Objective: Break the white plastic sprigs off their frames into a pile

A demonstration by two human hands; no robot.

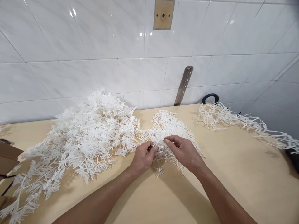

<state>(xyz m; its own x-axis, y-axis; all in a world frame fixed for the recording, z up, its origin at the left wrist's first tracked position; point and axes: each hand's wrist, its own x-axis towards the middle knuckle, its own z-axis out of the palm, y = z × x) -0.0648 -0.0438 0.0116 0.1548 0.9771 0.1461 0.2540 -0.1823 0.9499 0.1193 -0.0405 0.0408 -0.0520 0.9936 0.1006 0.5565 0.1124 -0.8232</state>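
My left hand (143, 157) is closed in a pinch on a white feathery plastic sprig (158, 141) over the middle of the table. Close by on the right, my right hand (183, 151) also pinches at the sprig with thumb and forefinger. Beneath and behind both hands lies a small heap of similar white sprigs (174, 124). A much larger pile of white feathery sprigs (93, 127) spreads to the left of my left hand. A few loose white bits (159, 171) lie on the tabletop just below my hands.
Bare white stems (233, 116) lie along the right side, beside a black curved handle (210, 97). A metal strip (184, 85) leans against the tiled wall (130, 74). At the left edge is a brown cardboard box (9, 157). The wooden table (247, 174) meets the wall behind.
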